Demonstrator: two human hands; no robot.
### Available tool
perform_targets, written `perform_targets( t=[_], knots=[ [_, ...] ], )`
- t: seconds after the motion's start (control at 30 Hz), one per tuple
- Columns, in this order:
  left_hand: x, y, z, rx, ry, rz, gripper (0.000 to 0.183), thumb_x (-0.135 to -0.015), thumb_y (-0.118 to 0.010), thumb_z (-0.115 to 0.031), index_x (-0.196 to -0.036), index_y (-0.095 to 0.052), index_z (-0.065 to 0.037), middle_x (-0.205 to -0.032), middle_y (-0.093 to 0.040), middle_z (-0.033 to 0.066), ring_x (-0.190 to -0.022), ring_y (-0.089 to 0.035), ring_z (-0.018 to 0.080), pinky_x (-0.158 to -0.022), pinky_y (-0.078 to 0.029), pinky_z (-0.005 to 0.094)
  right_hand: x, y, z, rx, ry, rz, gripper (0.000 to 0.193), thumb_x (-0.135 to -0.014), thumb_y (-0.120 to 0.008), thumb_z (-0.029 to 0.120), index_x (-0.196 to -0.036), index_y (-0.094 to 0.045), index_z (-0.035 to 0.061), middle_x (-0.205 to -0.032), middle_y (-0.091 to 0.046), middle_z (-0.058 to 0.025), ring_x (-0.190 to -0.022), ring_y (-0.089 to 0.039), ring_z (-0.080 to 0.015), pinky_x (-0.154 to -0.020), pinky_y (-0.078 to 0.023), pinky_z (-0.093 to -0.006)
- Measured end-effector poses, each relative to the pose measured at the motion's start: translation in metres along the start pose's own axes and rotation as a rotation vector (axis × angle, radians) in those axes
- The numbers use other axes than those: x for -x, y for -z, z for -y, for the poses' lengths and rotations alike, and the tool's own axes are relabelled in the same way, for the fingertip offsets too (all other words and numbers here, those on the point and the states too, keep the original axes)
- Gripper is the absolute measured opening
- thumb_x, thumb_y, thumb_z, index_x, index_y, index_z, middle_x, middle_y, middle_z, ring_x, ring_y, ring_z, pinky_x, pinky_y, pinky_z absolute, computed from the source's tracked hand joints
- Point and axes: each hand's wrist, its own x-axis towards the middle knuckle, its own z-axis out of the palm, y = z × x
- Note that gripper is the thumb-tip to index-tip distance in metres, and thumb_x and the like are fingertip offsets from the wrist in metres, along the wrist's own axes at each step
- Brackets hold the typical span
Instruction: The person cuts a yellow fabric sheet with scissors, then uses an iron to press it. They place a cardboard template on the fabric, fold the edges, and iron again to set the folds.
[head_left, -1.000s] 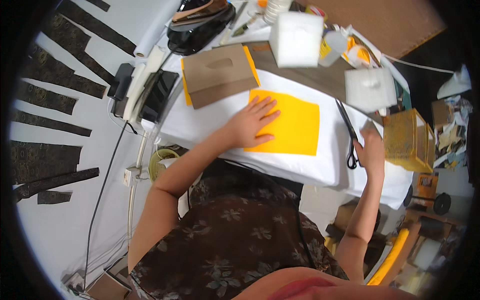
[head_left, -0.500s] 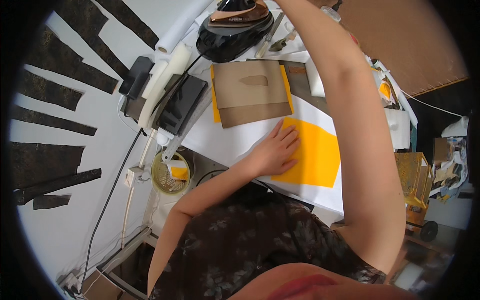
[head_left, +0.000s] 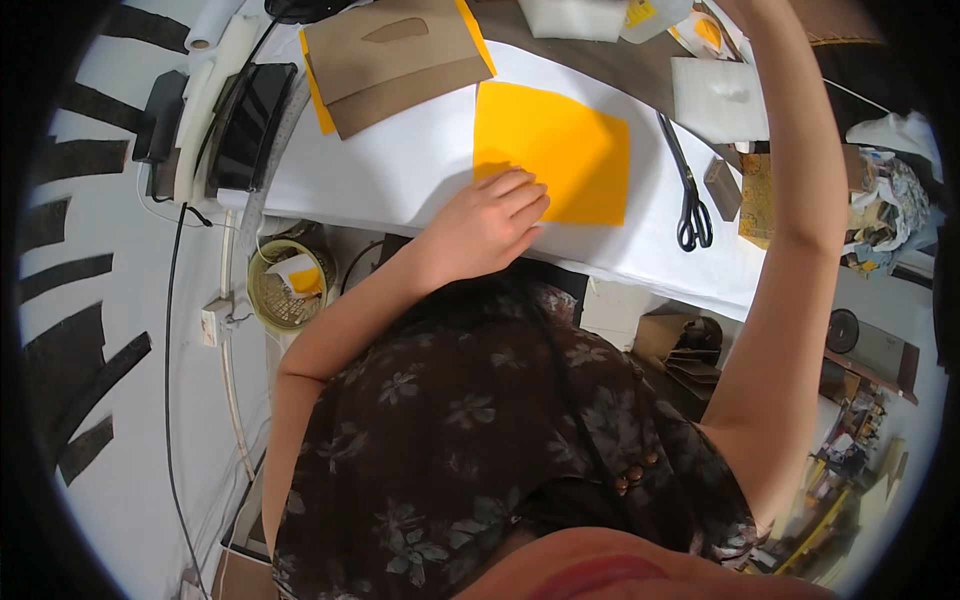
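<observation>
My left hand (head_left: 488, 226) rests on the near left part of a bright yellow sheet (head_left: 575, 150), its fingers loosely bent but not closed. The sheet lies flat on a white table covering (head_left: 380, 170); whether it is cloth or paper I cannot tell. Across the right side reaches my right arm (head_left: 790, 300), stretched toward the far edge, with its hand beyond the picture. Black-handled scissors (head_left: 691, 205) lie right of the yellow sheet, apart from both hands. Farther left is a brown folded panel (head_left: 400, 80) with a pointed cut-out and yellow edging.
Along the left stand a dark glossy slab (head_left: 255, 125) and a black box (head_left: 160, 115). A round bin (head_left: 285, 310) with scraps sits below the table edge. At the right are a small grey-brown block (head_left: 722, 190) and white foam (head_left: 720, 100). Dark strips (head_left: 90, 160) hang on the wall.
The view has shifted, so the table appears higher and the scissors show. My right arm has swung outward to the right. My left hand, flat before, now bends its fingers nearer the sheet's front edge.
</observation>
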Motion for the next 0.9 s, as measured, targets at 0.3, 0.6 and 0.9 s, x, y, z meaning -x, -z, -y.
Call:
perform_targets(
  t=[0.3,0.6,0.9],
  knots=[
    [0.002,-0.036,-0.009,-0.036,-0.030,0.015,0.036,-0.090,-0.074,-0.025,-0.115,-0.071,0.002,-0.125,-0.070,0.0136,-0.128,-0.060,0.0304,-0.114,-0.044,0.0454,0.171,-0.034,0.025,-0.078,-0.155,0.457,0.044,-0.089,-0.079,0.028,-0.122,-0.062,0.0045,-0.107,-0.066,-0.0144,-0.081,-0.064,-0.0312,-0.071,-0.053,-0.0363],
    [0.005,-0.039,-0.010,-0.041,-0.014,-0.002,0.034,-0.089,-0.075,-0.025,-0.112,-0.071,0.001,-0.125,-0.069,0.0125,-0.130,-0.059,0.0291,-0.114,-0.045,0.0446,0.180,-0.050,0.040,0.105,-0.431,0.462,0.045,-0.092,-0.076,0.037,-0.120,-0.063,0.0040,-0.074,-0.063,-0.0144,-0.063,-0.061,-0.0349,-0.062,-0.052,-0.0386],
    [0.015,-0.008,0.004,0.113,0.151,-0.472,0.020,-0.085,-0.075,-0.005,-0.105,-0.074,-0.004,-0.106,-0.076,0.0109,-0.101,-0.073,0.0296,-0.091,-0.058,0.0374,0.195,-0.058,0.048,-0.197,-0.670,0.415,0.050,-0.104,-0.062,0.030,-0.144,-0.047,0.0041,-0.089,-0.069,-0.0147,-0.063,-0.068,-0.0193,-0.063,-0.055,-0.0336]
  ],
)
